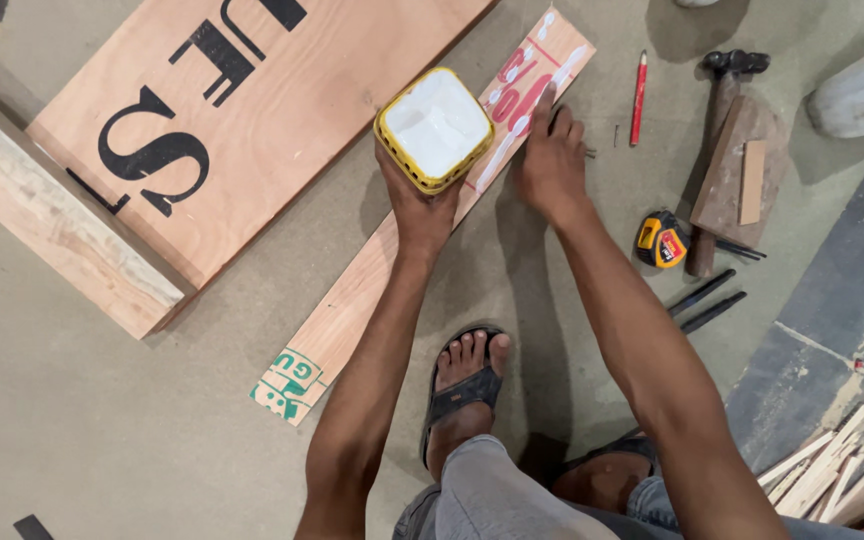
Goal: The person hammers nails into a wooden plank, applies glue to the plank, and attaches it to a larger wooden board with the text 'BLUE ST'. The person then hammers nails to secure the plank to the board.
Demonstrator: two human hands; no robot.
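Panel (pixel 252 120) upper left, bare floor (pixel 102 420) below it. Strip (pixel 372 270) lies on floor just right of panel, long axis diagonal, lower left to upper right; white glue smeared at upper end. Open floor on both long edges. Tub (pixel 435 128), square, yellow-rimmed, held over strip by left hand (pixel 417 205). Right hand (pixel 550 160) flat, fingers spread on glue. Tape (pixel 661 240), hammer (pixel 717 120), pencil (pixel 638 98) lie right

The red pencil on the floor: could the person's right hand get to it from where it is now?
Probably yes. The right hand rests on the narrow board, and the red pencil lies just beyond it on bare floor, with nothing between them. The left hand holds the yellow tub.
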